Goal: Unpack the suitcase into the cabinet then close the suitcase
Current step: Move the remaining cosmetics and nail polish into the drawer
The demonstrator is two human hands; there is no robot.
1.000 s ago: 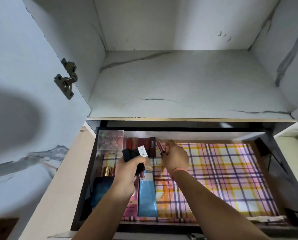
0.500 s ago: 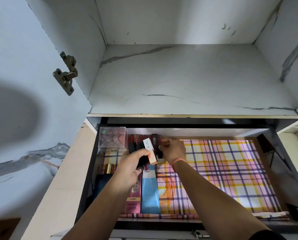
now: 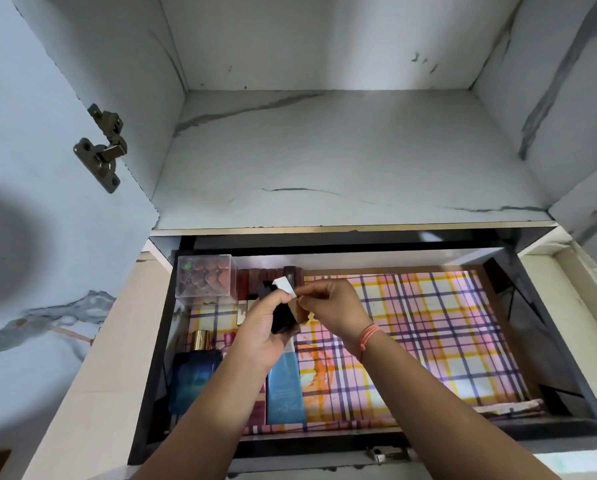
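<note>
An open cabinet drawer (image 3: pixel 519 282) lined with pink and yellow plaid paper (image 3: pixel 428 334) lies below the marble-pattern shelf (image 3: pixel 342 161). My left hand (image 3: pixel 266 327) holds a bunch of small dark cosmetic sticks (image 3: pixel 283 317), one with a white end, over the drawer's left part. My right hand (image 3: pixel 331 306) pinches the top of one of those sticks beside my left thumb. At the drawer's back edge stands a row of dark red lipsticks (image 3: pixel 276 277). The suitcase is out of view.
In the drawer's left part sit a clear box of brown pieces (image 3: pixel 205 278), a dark blue bottle with a gold cap (image 3: pixel 195 375), a light blue tube (image 3: pixel 285 386) and a pink box partly under my left arm. The left cabinet door (image 3: pixel 47 168) stands open with a brass hinge (image 3: pixel 103 147).
My right hand left the lipstick row at the drawer's back and came back to the bunch in my left hand. My left hand shifted slightly right and nearer.
</note>
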